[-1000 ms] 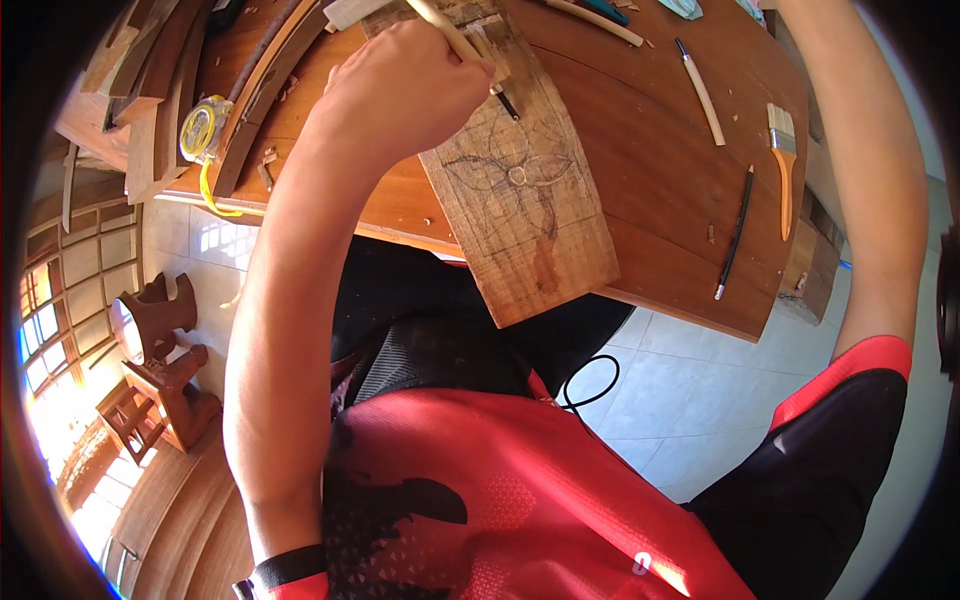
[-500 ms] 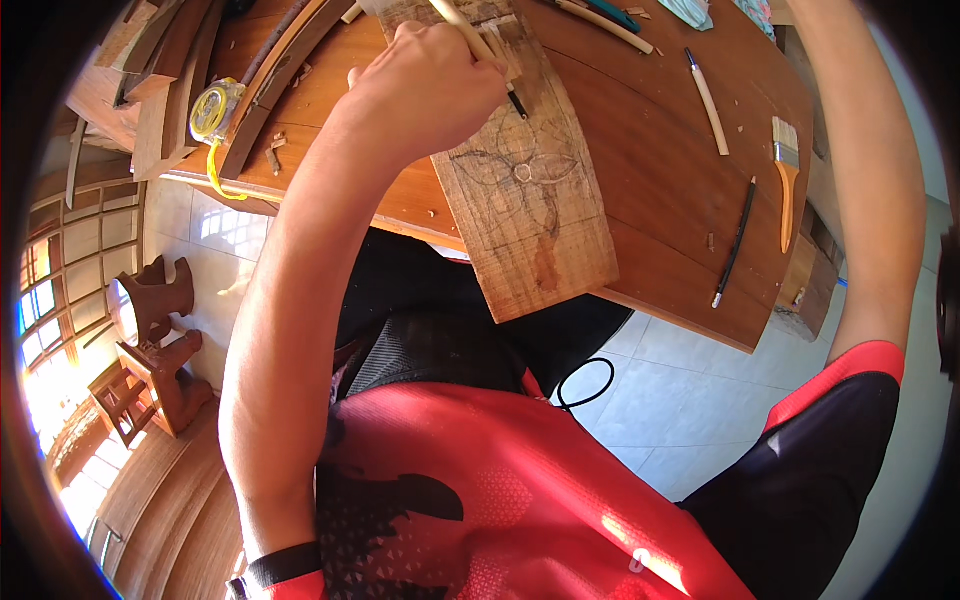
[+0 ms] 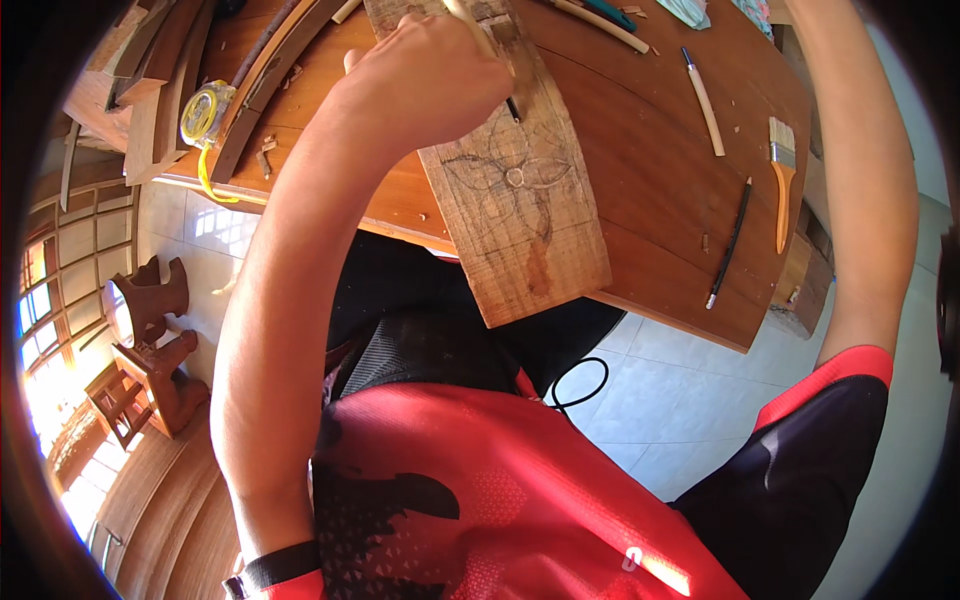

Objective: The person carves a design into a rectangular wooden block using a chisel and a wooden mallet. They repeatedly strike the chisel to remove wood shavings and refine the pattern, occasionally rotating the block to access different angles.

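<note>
My left hand (image 3: 435, 88) is closed around the pale wooden handle of a carving chisel (image 3: 460, 12). From under the fingers its dark tip (image 3: 514, 110) points down at a long wooden board (image 3: 540, 268). A pencilled flower with a carved round centre (image 3: 515, 177) marks the board, and the tip meets the wood just beyond that centre. The fingers themselves are mostly hidden behind the back of the hand. My right forearm (image 3: 868, 190) stretches up along the right side and leaves the picture at the top, so my right hand is out of sight.
The brown table (image 3: 650, 180) carries a second wood-handled tool (image 3: 705, 105), a black pencil (image 3: 731, 245) and a paintbrush (image 3: 783, 185) at right. At left are a yellow tape measure (image 3: 205, 115), curved wood strips (image 3: 265, 95) and wood chips (image 3: 265, 158).
My left hand has shifted slightly right over the board, and the chisel's handle leans a little differently. The tip stays near the same spot. The whole view has drifted slightly.
</note>
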Demonstrator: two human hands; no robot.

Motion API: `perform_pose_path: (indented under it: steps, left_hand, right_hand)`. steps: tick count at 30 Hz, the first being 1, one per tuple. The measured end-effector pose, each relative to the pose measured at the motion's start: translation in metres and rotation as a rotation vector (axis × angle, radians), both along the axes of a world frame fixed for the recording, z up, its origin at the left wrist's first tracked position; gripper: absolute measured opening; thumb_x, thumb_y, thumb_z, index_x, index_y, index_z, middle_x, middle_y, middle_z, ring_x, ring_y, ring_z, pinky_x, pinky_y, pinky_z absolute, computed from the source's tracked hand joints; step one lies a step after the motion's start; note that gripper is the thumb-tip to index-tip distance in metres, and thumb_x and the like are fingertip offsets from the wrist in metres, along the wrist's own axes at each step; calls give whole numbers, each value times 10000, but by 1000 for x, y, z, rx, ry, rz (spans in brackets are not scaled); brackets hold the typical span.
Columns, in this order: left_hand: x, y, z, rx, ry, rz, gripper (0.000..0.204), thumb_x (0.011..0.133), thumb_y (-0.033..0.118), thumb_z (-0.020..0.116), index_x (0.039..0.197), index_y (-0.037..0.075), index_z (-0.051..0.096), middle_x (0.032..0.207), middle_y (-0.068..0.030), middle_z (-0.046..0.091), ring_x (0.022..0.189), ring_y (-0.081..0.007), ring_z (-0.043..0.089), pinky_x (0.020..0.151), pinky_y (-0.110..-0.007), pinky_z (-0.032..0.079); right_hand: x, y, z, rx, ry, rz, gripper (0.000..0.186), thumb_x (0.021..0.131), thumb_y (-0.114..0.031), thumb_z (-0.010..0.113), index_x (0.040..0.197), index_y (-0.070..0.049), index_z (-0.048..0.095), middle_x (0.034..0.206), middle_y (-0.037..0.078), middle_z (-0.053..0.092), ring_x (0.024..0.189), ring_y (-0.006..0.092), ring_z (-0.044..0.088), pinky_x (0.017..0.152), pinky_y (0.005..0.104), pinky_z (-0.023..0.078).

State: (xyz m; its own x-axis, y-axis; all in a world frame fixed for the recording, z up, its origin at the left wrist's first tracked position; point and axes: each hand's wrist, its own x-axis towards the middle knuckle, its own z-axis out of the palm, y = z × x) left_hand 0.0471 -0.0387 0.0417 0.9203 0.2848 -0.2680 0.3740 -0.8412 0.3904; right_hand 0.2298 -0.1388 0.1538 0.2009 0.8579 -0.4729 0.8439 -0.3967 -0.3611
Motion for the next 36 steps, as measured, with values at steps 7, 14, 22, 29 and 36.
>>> perform_pose_path:
  steps: [7, 14, 22, 29, 36]
  left_hand:
    - [0, 4, -6, -94, -40, 88, 448, 962, 402, 620, 1068, -26, 700, 1077, -211, 699, 1037, -326, 683, 936, -408, 499]
    - [-3, 16, -23, -118, -95, 59, 441, 974, 405, 615, 1096, -12, 689, 1090, -196, 689, 1073, -339, 669, 960, -412, 490]
    - [-7, 9, -27, -31, -137, 75, 438, 969, 417, 625, 1093, -1, 673, 1166, -199, 659, 1132, -355, 642, 1000, -422, 477]
    - [-22, -11, -23, -56, -228, 193, 404, 973, 410, 630, 1092, 27, 679, 1148, -179, 646, 1115, -373, 641, 993, -452, 479]
    - [-24, -14, -24, -131, -299, 185, 384, 972, 348, 650, 1140, 4, 684, 1155, -164, 641, 1108, -339, 651, 981, -427, 488]
  right_hand:
    - [-3, -5, 3, 7, -29, -84, 308, 1078, -240, 562, 1132, 22, 715, 791, 17, 646, 561, 72, 493, 500, 236, 423]
    - [-6, -4, 4, 4, -54, -34, 315, 1074, -233, 572, 1171, 34, 709, 767, 12, 637, 549, 79, 486, 505, 249, 427]
    - [-8, -9, 4, 80, -56, -48, 318, 1066, -227, 590, 1212, 32, 704, 765, 9, 641, 563, 78, 516, 514, 251, 430]
    - [-9, -13, 9, 28, -84, -1, 354, 1066, -293, 587, 1160, 22, 719, 754, 15, 647, 569, 83, 524, 523, 262, 432]
    - [-16, -18, 10, 52, -93, -34, 318, 1066, -257, 582, 1103, 24, 725, 751, 17, 649, 552, 79, 514, 521, 260, 428]
